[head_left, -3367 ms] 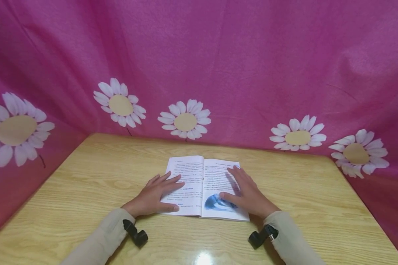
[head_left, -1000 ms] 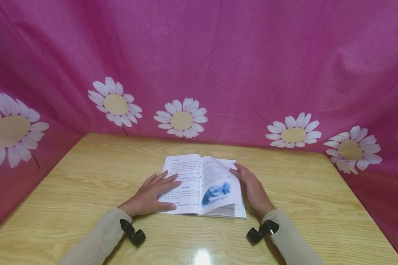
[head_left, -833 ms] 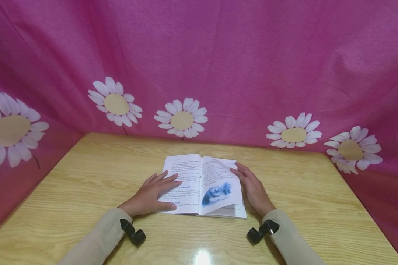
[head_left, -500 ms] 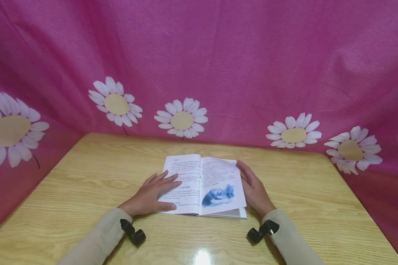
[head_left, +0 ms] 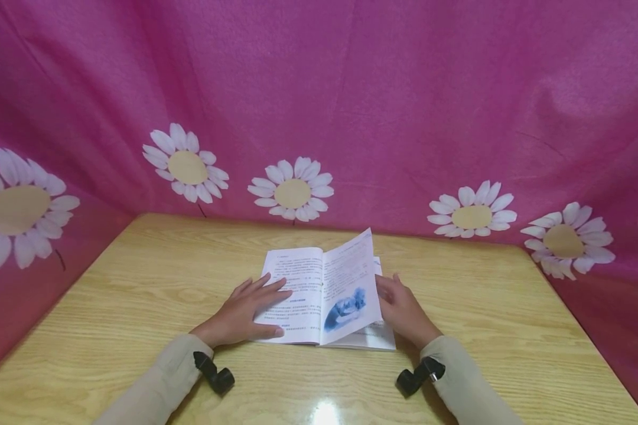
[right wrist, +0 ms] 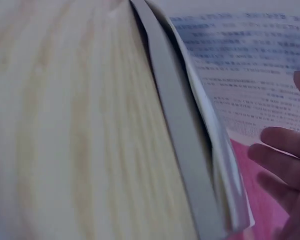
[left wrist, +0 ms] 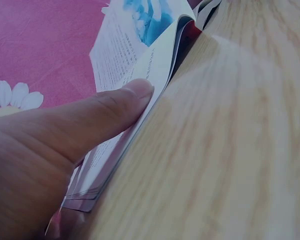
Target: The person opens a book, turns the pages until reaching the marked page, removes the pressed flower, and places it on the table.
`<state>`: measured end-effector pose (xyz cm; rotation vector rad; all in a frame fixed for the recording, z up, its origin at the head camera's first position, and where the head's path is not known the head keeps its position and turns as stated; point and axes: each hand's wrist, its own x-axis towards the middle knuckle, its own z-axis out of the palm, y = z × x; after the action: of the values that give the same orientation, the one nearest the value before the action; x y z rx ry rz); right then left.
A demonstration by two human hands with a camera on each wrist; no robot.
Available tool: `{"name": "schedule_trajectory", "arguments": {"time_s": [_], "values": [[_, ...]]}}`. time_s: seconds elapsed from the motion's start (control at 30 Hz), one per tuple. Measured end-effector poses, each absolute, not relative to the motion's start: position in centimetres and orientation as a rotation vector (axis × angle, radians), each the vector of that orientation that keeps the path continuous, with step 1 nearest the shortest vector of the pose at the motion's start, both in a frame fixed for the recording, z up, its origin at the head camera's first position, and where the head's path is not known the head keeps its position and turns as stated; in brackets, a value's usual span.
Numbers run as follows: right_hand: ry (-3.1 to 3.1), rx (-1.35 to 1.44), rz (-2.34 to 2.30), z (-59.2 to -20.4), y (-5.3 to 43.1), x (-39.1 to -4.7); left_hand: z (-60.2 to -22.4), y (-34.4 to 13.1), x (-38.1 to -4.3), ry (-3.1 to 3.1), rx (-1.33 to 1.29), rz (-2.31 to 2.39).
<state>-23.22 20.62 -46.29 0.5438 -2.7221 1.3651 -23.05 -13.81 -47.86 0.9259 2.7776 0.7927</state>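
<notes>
An open book (head_left: 298, 268) lies on the table, printed text on both sides. My left hand (head_left: 244, 310) rests spread on its left page, thumb (left wrist: 115, 105) along the near edge in the left wrist view. A single right-hand page (head_left: 353, 271) with a blue picture stands raised and tilted towards the left. Behind that page's outer edge is my right hand (head_left: 404, 307), its fingertips partly hidden by the page in the head view. In the right wrist view its fingers (right wrist: 280, 155) are loosely extended beside the lifted page (right wrist: 240, 65).
The wooden table (head_left: 138, 283) surrounds the book. A pink cloth (head_left: 383, 118) with large white daisies hangs behind and at the sides. Each beige sleeve carries a black wrist camera (head_left: 220, 378). Light reflects off the table's near part.
The right-hand page has been lifted, from flat to curled and then upright. My right hand has shifted from on top of the page to behind its outer edge. The left hand stays on the left page.
</notes>
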Motion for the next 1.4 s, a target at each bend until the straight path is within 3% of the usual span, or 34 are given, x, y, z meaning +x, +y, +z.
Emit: {"name": "schedule_trajectory", "arguments": {"time_s": [0.37,0.63,1.0,1.4], "values": [[-2.648,0.877,1.422,-45.9,18.5,-21.9,-47.7,-13.7,-22.9,2.780,0.887,0.798],[-2.627,0.931,1.335,-45.8,16.7,-20.9,-47.6,-13.6,-23.0,2.781,0.860,0.824],[-2.702,0.959,1.338,-45.8,15.6,-19.9,-47.4,-13.8,-23.3,2.523,0.596,1.491],[-2.764,1.085,1.276,-46.1,14.9,-19.4,-47.4,-14.2,-23.2,2.369,0.536,1.678]]}}
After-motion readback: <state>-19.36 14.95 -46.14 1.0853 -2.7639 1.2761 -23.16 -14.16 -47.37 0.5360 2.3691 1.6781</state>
